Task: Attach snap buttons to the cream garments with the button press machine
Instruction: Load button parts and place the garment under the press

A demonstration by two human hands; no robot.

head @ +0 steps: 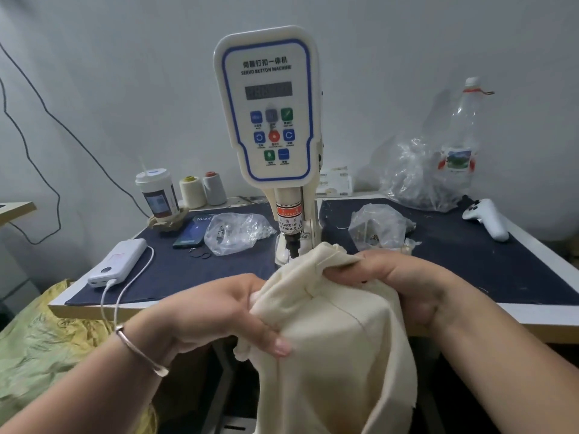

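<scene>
Now, hands: both grip one piece of cloth in front of the press.
Left hand [219,314]: at about 7 o'clock from the machine's foot, thumb and fingers pinched on the left fold of the cream garment [332,349]; a thin bangle [141,352] circles the wrist.
Right hand [391,283]: at about 4 o'clock from the foot, fingers curled over the bunched top edge of the cloth.
Cream garment: hangs off the table [532,321] edge, its raised top corner just in front of the press head.
Button press machine [266,104]: upright at 12 o'clock, control panel facing the camera.
Left of machine: power bank [117,261] with white cable, phone [195,230], clear bag [235,230], two thread cones [203,189], lidded cup [156,192].
Right of machine: more clear bags [379,225], plastic bottle [460,136], white controller [487,217].
</scene>
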